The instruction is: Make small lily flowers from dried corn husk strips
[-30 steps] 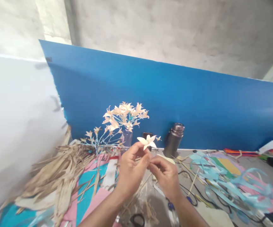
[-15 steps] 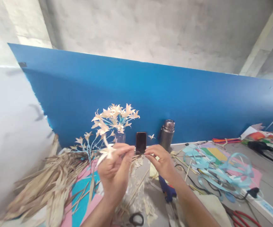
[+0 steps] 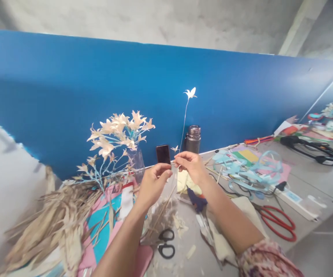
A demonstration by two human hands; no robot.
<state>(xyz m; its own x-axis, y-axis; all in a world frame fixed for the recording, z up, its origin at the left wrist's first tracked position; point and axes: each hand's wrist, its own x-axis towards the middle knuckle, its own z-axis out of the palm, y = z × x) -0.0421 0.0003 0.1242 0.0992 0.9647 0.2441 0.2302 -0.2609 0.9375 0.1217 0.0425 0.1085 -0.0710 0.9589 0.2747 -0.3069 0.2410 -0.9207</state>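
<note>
My right hand (image 3: 191, 165) pinches the lower end of a thin wire stem (image 3: 184, 121), which stands nearly upright. At its top is a pale artificial flower (image 3: 190, 93) with pointed petals. My left hand (image 3: 155, 181) is just to the left, with thumb and fingertips drawn together; whether anything thin lies between them cannot be made out. A small pale blossom (image 3: 175, 149) shows just above the right fingertips, and what bears it is hidden. Left of my hands, a bunch of similar flowers (image 3: 120, 129) on light-blue stems stands in a clear vase (image 3: 137, 163).
A phone (image 3: 163, 154) and a thermos (image 3: 193, 139) stand by the blue partition (image 3: 111, 73). Dried husks (image 3: 59, 215) lie left. Black-handled scissors (image 3: 166, 244), a blue glue gun (image 3: 196, 200), red-handled scissors (image 3: 278, 223), blue ribbon (image 3: 250, 169) and a power strip (image 3: 296, 202) cover the table.
The flower, earlier lying across my left hand, now stands upright on its stem in my right hand. The left fingers have come away from the flower head. My view has shifted right and down.
</note>
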